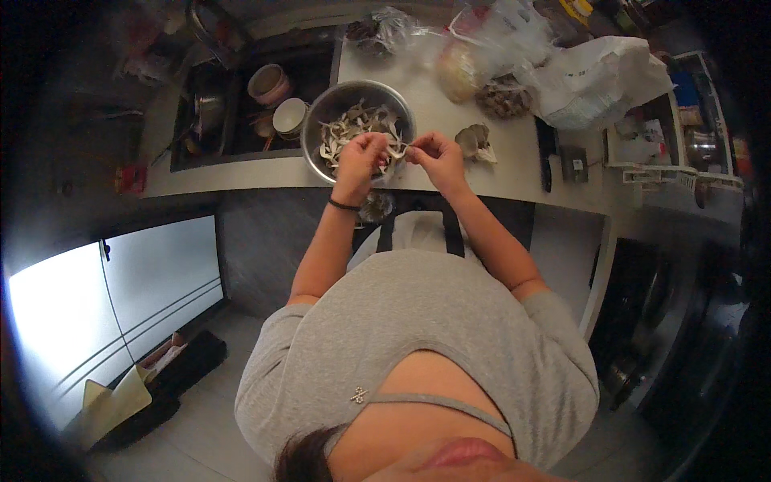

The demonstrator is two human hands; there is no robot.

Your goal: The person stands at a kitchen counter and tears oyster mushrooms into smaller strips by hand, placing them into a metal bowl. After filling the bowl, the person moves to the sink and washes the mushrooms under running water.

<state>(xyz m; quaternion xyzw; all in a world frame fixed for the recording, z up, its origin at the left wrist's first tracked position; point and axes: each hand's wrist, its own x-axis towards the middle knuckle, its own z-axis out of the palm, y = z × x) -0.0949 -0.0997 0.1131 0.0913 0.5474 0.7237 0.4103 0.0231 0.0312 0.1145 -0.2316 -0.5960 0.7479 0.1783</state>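
A stainless steel bowl (310, 158) stands at the counter's front edge, overlapping the sink's right side. Torn strips of pale mushroom (352, 123), apparently oyster mushroom, fill much of it. Over the bowl's right half, my left hand (361, 159) has its fingers curled on a mushroom piece (394, 146). Just past the rim, my right hand (440, 159) pinches the outer end of that piece between thumb and fingertips. A grey mushroom clump (474, 143) lies on the counter to the right of my right hand. My fingers partly hide the piece.
In the dark sink (325, 66) at the left stand a pink bowl (268, 84) and white bowls (290, 115). Plastic bags (512, 30), a brown mushroom cluster (505, 96) and a white bag (602, 78) crowd the back right. A black-handled knife or similar tool (546, 156) lies farther right.
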